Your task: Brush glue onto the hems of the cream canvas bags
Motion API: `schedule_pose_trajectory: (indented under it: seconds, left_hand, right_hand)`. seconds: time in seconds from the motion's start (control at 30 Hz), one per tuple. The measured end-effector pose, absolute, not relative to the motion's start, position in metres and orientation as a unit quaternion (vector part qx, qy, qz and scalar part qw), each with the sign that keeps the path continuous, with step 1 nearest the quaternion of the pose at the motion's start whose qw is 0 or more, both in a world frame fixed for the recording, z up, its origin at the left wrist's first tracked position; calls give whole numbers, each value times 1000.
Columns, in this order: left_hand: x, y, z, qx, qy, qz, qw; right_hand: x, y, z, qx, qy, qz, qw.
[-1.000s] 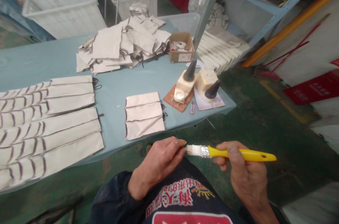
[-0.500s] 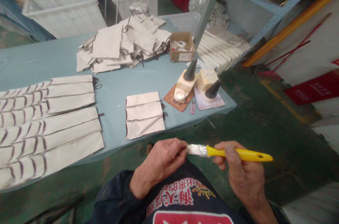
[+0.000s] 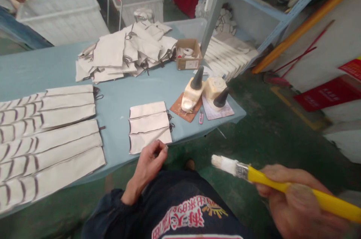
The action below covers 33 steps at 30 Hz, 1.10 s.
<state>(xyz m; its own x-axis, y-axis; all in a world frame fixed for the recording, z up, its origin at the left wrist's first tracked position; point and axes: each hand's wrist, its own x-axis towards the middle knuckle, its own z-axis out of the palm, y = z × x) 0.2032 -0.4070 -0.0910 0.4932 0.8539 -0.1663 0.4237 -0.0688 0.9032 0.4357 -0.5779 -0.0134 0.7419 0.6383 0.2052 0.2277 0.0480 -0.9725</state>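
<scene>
A paintbrush [image 3: 276, 184] with a yellow handle and white-coated bristles is gripped in my right hand [image 3: 299, 201], its bristle end pointing left over the floor. My left hand [image 3: 148, 165] is closed, thumb pressed to the curled fingers, at the table's front edge. It overlaps the near edge of a small set of cream fabric pieces [image 3: 148, 122] with dark trim; whether it touches them I cannot tell. What its fingers hold, if anything, is hidden. Two yellowish glue pots [image 3: 194, 90] with black cones stand beyond, with small pink snips [image 3: 201, 116] beside them.
Rows of overlapping fabric pieces [image 3: 67, 133] cover the left of the blue table [image 3: 113, 98]. A heap of fabric pieces [image 3: 109, 50] lies behind, beside a cardboard box [image 3: 188, 65]. A metal post [image 3: 216, 13] rises at the back right. White bins [image 3: 62, 17] stand beyond the table.
My left hand has moved left and away from the brush bristles, to the table's edge. My right hand has carried the paintbrush right and nearer to me. The view has shifted slightly.
</scene>
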Motion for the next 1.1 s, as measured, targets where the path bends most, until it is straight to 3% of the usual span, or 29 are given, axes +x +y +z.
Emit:
schedule_pose_trajectory:
  seconds: [0.33, 0.6, 0.87, 1.1]
  left_hand:
    - [224, -437, -84, 693, 422, 215, 543]
    - [243, -447, -70, 690, 369, 213, 585]
    - [255, -455, -55, 629, 386, 246, 628]
    - [256, -464, -47, 639, 390, 294, 595]
  right_hand:
    - [423, -537, -69, -559, 48, 439, 701]
    - [426, -535, -86, -427, 210, 531, 701]
    - [430, -540, -93, -400, 226, 546, 701]
    - [427, -549, -91, -499, 98, 472, 720]
